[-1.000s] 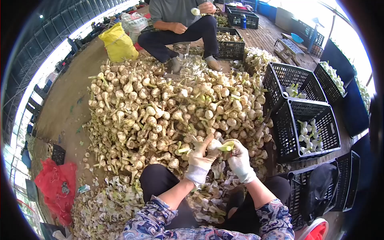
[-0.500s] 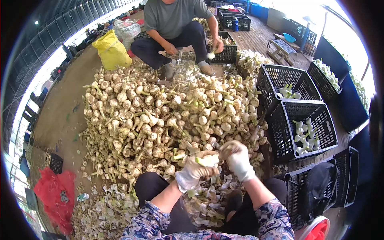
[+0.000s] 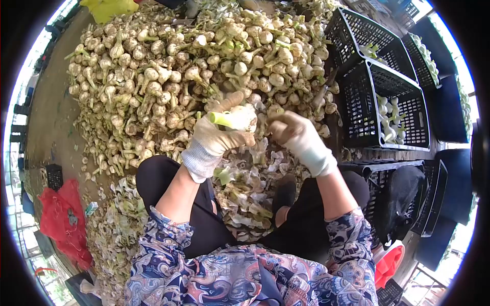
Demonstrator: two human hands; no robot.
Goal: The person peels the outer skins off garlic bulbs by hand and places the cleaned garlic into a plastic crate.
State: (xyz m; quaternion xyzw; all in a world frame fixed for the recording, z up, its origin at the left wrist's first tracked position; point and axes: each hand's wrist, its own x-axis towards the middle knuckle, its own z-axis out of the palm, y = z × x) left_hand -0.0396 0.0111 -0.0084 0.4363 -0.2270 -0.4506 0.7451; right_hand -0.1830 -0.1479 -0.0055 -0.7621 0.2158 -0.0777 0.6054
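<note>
My left hand [image 3: 208, 140], in a pale work glove, is closed around a garlic bulb [image 3: 244, 118] whose cut green stem points left. The bulb sits between my thumb and fingers. Just to its right is my gloved right hand [image 3: 301, 140], its fingers curled and somewhat blurred; whatever they may hold is hidden. Beyond both hands spreads a big heap of garlic bulbs [image 3: 153, 76] with dirty skins and stems. Under my hands, between my knees, lie loose peeled garlic skins [image 3: 245, 196].
Two black crates stand at right; the nearer crate [image 3: 360, 109] holds several cleaned white bulbs [image 3: 390, 120]. Another dark crate [image 3: 367, 176] is beside my right knee. A red mesh bag [image 3: 66, 219] lies at left, near more skins [image 3: 117, 224]. A yellow bag [image 3: 107, 9] shows at the top.
My view has tilted down, so the person opposite is almost wholly out of frame. The bulb in my left hand shows more fully now, and my right hand has moved slightly apart from it.
</note>
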